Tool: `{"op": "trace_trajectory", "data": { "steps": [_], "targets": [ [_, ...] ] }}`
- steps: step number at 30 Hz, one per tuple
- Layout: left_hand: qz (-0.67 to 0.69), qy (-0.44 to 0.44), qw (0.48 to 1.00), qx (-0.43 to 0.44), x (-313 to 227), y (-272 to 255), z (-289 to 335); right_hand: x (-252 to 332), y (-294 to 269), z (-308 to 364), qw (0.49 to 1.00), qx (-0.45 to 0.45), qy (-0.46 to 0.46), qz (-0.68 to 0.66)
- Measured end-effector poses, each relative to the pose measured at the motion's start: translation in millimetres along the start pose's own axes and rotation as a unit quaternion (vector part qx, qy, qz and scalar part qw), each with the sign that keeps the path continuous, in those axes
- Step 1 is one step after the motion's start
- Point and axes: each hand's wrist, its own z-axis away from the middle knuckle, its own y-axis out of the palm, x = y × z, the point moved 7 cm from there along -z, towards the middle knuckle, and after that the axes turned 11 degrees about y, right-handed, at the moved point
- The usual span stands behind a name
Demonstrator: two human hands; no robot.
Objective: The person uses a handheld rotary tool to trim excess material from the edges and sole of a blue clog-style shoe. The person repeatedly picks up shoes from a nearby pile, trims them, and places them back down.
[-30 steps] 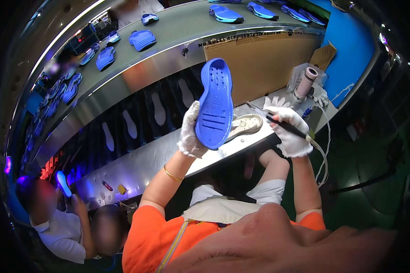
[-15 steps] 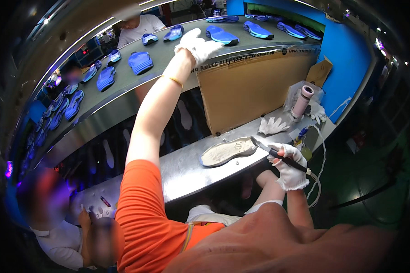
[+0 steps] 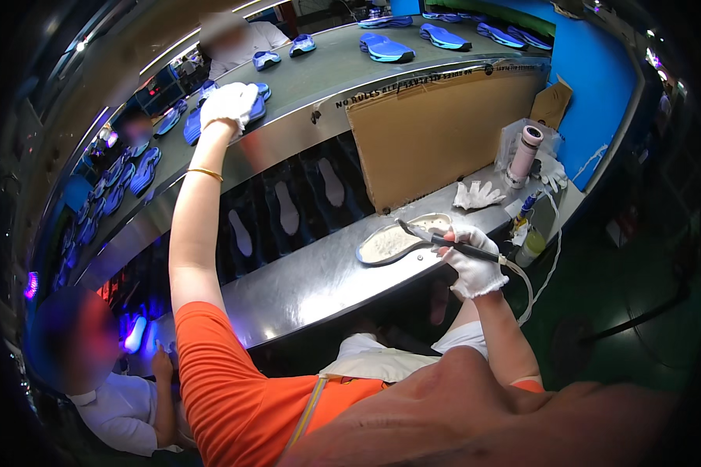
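My left hand [image 3: 230, 107], in a white glove, reaches over the conveyor belt [image 3: 323, 74] onto a blue shoe sole [image 3: 257, 109]; the back of the hand hides its fingers, and I cannot tell whether it grips the sole. A second blue sole [image 3: 192, 129] lies just left of it. My right hand [image 3: 479, 272], also gloved, is closed around a corded hand tool [image 3: 471, 249] with a black handle and a flat grey tip. This tip is over a beige shoe sole [image 3: 383, 245] with a darker rim, lying on the metal bench [image 3: 296, 300].
Several blue soles [image 3: 385, 48] lie along the belt. A cardboard sheet [image 3: 444, 132] stands behind the bench. A pink bottle [image 3: 524, 156], a spare white glove [image 3: 477, 194] and a white cable [image 3: 554, 233] are at right. Co-workers sit at lower left [image 3: 117, 409] and across the belt [image 3: 245, 47].
My left hand has moved left along the belt to the blue soles there. My right hand has brought the corded tool leftward, further over the beige sole.
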Motion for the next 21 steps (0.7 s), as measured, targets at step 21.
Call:
{"op": "trace_trajectory", "data": {
  "steps": [21],
  "targets": [
    [0.91, -0.09, 0.403, 0.038, -141.3, 50.6, 157.9, -4.7, 6.0, 0.6, 0.999, -0.026, 0.026, -0.023]
  ]
}}
